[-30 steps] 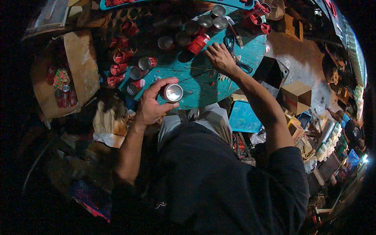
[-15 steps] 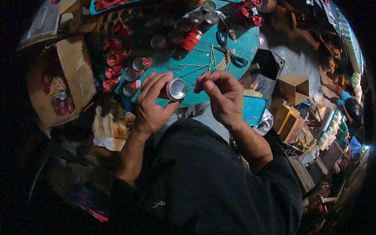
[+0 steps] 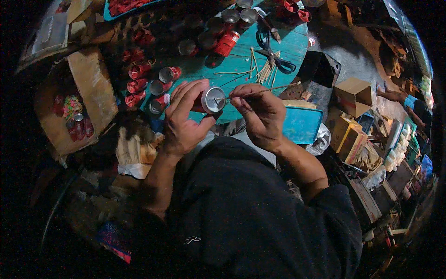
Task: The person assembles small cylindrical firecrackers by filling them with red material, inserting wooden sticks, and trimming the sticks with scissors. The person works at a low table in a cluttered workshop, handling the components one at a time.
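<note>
Presently, items listed by their place about one teal table [image 3: 297,46]. Over its near edge: one dark-red can [image 3: 214,100], silver end turned up, clasped in the left hand [image 3: 188,114], which is half curled, fingers along the far side and thumb on the near one. Also over the near edge, to the right of centre: the right hand [image 3: 261,111], thumb and fingertips pinched together on one thin stick [image 3: 278,87]; tip at the can's silver end, whether it enters cannot be told. On the table's right part: a loose bundle of pale sticks [image 3: 267,72]; black-handled scissors [image 3: 284,62], just beside them. On its far part: one red can lying tilted [image 3: 226,43]; a cluster of silver-mouthed cans [image 3: 231,16]. On its left part: three open cans with silver insides [image 3: 158,87]; a row of red cut cans [image 3: 137,86], in shadow. Left of the table: a cardboard box [image 3: 95,83]. Right of it, below table level: a blue tray [image 3: 303,125]; a smaller cardboard box [image 3: 354,96].
</note>
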A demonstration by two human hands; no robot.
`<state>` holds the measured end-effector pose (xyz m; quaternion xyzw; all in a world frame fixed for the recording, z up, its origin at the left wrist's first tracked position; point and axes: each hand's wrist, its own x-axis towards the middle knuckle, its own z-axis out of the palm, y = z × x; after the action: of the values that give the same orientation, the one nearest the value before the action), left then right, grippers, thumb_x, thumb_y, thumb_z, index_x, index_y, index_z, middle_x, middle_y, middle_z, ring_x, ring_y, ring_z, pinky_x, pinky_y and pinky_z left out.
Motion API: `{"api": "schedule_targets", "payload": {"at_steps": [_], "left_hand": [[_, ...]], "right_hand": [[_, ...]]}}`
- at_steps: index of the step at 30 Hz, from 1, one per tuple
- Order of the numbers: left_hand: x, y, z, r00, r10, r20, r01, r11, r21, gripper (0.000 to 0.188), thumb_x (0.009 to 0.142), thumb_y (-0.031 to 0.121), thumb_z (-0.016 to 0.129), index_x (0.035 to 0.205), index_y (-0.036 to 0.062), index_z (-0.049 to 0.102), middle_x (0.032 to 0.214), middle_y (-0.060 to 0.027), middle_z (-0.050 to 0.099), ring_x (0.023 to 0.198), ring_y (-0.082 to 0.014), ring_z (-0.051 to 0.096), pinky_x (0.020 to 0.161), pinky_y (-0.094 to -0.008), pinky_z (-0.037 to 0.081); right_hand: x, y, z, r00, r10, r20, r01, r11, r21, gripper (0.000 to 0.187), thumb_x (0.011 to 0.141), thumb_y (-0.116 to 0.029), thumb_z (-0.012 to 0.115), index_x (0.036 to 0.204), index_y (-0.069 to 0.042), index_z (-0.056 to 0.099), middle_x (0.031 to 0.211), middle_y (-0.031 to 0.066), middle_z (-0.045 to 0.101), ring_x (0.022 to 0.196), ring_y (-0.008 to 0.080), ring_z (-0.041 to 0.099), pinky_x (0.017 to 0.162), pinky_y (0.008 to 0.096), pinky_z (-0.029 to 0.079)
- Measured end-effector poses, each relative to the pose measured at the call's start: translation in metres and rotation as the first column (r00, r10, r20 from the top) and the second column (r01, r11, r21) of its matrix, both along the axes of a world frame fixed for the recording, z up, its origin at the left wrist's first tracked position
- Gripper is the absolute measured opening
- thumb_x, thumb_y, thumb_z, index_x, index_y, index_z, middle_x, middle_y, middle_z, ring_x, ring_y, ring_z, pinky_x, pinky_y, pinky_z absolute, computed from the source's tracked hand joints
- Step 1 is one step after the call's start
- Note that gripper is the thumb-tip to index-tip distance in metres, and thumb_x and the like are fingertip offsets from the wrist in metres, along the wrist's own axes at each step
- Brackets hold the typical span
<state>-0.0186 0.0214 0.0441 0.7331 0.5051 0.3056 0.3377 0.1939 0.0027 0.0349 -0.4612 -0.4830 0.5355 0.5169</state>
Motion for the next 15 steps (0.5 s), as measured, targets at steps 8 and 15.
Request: {"api": "schedule_targets", "payload": {"at_steps": [8,15], "left_hand": [[-0.0021,-0.0003,-0.0006,1.0,-0.012,-0.016,0.012,1.0,0.017,0.073,0.067,0.003,0.084,0.136,0.0035,0.061,0.132,-0.0169,0.069,0.121,-0.0382,0.066,0.115,-0.0512,0.044],[-0.001,-0.0029,0.0007,1.0,0.004,0.016,-0.003,1.0,-0.031,0.073,0.068,0.003,0.084,0.138,0.0053,0.061,0.133,-0.0176,0.068,0.123,-0.0387,0.065,0.114,-0.0512,0.045]], "right_hand": [[-0.0058,0.0062,-0.0046,0.998,-0.057,0.028,0.055,0.997,0.062,0.015,0.092,0.004,0.075,0.106,0.0,0.07,0.102,0.0125,0.076,0.092,0.0219,0.074,0.082,0.0336,0.058],[-0.0076,0.0087,-0.0029,0.975,0.048,0.215,-0.069,0.993,0.091,0.02,0.09,-0.005,0.08,0.107,-0.001,0.071,0.101,0.013,0.072,0.094,0.0243,0.07,0.084,0.0351,0.056]]}}
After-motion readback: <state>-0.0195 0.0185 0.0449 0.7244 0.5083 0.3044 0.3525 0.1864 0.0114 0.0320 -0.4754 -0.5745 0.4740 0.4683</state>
